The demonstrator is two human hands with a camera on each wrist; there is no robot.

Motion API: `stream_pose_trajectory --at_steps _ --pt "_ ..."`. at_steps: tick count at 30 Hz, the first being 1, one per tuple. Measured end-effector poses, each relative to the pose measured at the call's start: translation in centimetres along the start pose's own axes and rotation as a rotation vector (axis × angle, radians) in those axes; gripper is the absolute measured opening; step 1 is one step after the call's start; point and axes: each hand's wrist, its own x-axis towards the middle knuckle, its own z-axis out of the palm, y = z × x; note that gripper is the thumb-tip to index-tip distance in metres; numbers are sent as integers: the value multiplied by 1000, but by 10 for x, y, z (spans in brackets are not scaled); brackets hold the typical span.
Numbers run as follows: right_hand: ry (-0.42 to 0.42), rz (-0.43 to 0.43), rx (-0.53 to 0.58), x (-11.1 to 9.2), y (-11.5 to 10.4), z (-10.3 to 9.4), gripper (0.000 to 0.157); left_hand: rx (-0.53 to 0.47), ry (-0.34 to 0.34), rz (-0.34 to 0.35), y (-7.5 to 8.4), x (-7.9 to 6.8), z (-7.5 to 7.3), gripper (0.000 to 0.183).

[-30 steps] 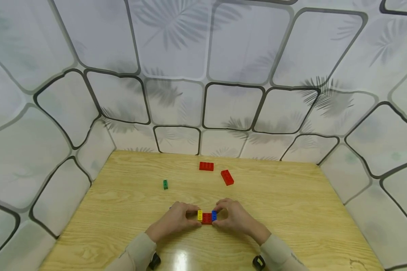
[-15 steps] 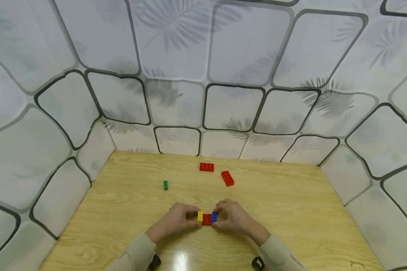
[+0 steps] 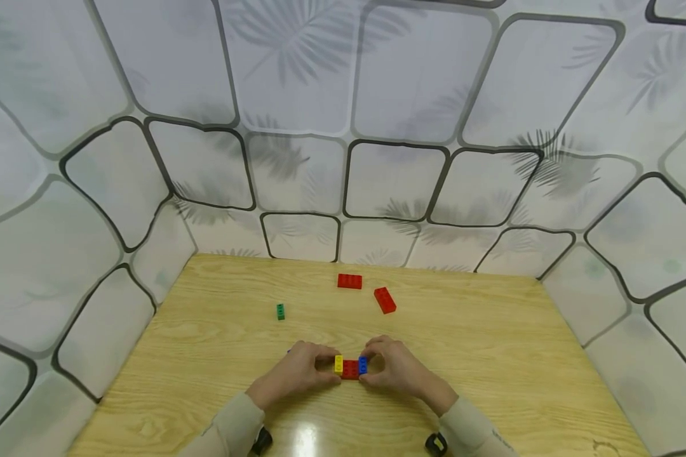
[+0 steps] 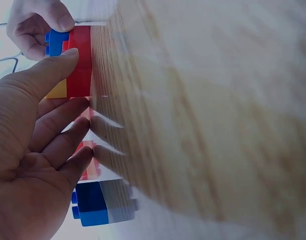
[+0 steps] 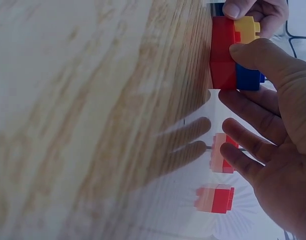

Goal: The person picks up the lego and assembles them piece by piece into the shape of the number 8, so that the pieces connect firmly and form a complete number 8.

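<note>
A red toy brick (image 3: 350, 369) sits on the table between the hands, with a small yellow brick (image 3: 338, 364) on top of its left end and a small blue brick (image 3: 363, 365) on its right end. My left hand (image 3: 298, 370) pinches the yellow end between thumb and index finger; its other fingers reach down to the tabletop in the left wrist view. At the blue end, my right hand (image 3: 399, 369) grips in the same way, thumb on the near side, index finger on the far side. Part of the red brick hides behind the thumbs in both wrist views.
Two red bricks (image 3: 350, 281) (image 3: 385, 300) lie farther back on the wooden table (image 3: 463, 330). A narrow green brick (image 3: 281, 311) is to their left. Another blue brick (image 4: 92, 202) stands beyond the left hand, mostly hidden in the head view. Patterned fabric walls (image 3: 394, 178) enclose the table's back and sides.
</note>
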Motion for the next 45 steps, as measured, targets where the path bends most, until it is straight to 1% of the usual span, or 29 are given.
stream_pose_trajectory --at_steps 5,12,16,18,20,23,25,27,31,35,38,45 --pt "2 -9 -16 -1 0 0 29 -11 -9 0 1 -1 -1 46" --pt "4 -16 -25 -3 0 0 29 -34 -21 -22 3 -1 -2 49" --pt "8 -44 -76 -4 -1 -1 31 -37 -20 -31 3 -1 -2 49" --pt "18 -69 -109 -6 -2 -4 36 -37 -22 -37 3 0 -2 49" --pt "43 -75 -114 -7 -2 -7 42 -32 -22 -42 2 0 -2 49" --pt "113 -48 -97 -7 2 -13 47 -19 -25 -45 2 1 -2 48" --pt "170 -18 -81 -6 6 -16 45 -14 -26 -50 2 1 -2 48" --pt "222 0 -94 -4 12 -19 43 -16 -32 -54 2 1 -2 48" --pt "290 29 -106 -1 20 -24 41 -23 -40 -59 3 1 -3 48" --pt "328 40 -103 3 26 -28 39 -30 -42 -61 3 1 -3 49" --pt "349 26 -119 5 30 -29 37 -33 -43 -62 3 1 -3 49" --pt "357 50 -126 9 35 -31 39 -27 -42 -58 3 1 -4 50"
